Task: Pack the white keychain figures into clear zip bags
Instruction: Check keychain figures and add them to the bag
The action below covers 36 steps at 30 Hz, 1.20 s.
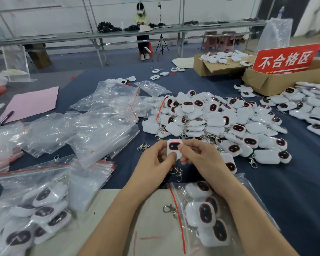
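Note:
Both hands hold one white keychain figure (174, 147) with a dark red-rimmed face above the table's near edge. My left hand (156, 163) grips its left side with the thumb on its front. My right hand (197, 157) pinches its right side. Its metal clasp (177, 171) dangles below. Under my right forearm lies a clear zip bag (207, 215) with a red seal strip, holding several figures. A big heap of loose figures (220, 119) lies just beyond my hands. Empty clear zip bags (100, 122) are strewn to the left.
Filled bags (35, 209) lie at the near left. Cardboard boxes (266, 80) with a red sign (284, 60) stand at the far right, with more figures (307, 106) beside them. A pink sheet (31, 102) and pen lie far left. A person sits at a distant bench.

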Tool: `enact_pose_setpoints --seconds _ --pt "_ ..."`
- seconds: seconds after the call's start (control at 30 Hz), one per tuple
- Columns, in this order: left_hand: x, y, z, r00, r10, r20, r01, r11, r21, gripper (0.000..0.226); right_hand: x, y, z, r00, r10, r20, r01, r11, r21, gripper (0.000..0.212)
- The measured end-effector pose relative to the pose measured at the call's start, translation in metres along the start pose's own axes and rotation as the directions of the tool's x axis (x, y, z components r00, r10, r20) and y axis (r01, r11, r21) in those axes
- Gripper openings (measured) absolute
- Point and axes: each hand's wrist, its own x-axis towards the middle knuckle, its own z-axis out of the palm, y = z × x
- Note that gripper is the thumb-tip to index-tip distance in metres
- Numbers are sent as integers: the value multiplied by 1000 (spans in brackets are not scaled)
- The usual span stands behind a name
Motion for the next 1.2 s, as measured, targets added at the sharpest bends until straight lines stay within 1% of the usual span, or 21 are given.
enact_pose_setpoints --seconds 0.17,0.27,0.37,0.43,0.57,0.7,0.73,0.8,0.87,0.93,0.97,1.03,1.1,1.2 --pt "-1 0 0 1000 -1 -8 0 1000 -24 27 0 0 -1 999 -37 1 37 999 3 11" --pt "-1 -1 2 999 -6 -41 2 995 -102 29 -1 3 0 996 -91 12 91 996 -6 15" --pt "-1 0 2 998 18 -56 -26 989 -145 18 1 5 0 991 -136 16 136 991 -20 22" --pt "-1 0 0 998 24 -61 -34 985 -167 17 2 6 0 988 -150 29 150 989 -10 27" --pt "-2 0 -6 999 42 6 -38 956 -292 15 1 7 0 980 -188 67 191 981 -45 32" --pt "-3 1 -6 998 57 26 -45 941 -336 16 -1 6 1 968 -243 57 247 967 -61 28" --pt "-3 2 -6 998 55 19 -46 941 -336 19 -2 7 2 970 -239 31 241 966 -88 27" --pt "-3 2 -5 998 43 -36 -51 958 -282 24 -2 8 2 970 -241 -43 230 958 -173 28" --pt "-4 3 -3 995 41 -94 -61 971 -231 21 -3 9 2 954 -285 -94 258 939 -230 30" --pt "-5 4 -1 994 60 -87 -75 981 -180 16 -3 9 3 932 -352 -86 315 904 -288 28" --pt "-5 3 1 993 88 -78 -97 988 -121 15 -3 9 3 923 -379 -69 339 884 -321 26" --pt "-5 3 2 989 132 -67 -135 990 -42 12 -3 10 4 915 -400 -54 357 865 -354 20" --pt "-4 3 2 991 120 -67 -125 989 -81 12 -4 10 3 912 -405 -62 357 860 -364 19" --pt "-2 0 -1 994 94 -61 -102 986 -134 12 -5 10 4 904 -423 -65 370 848 -380 26"
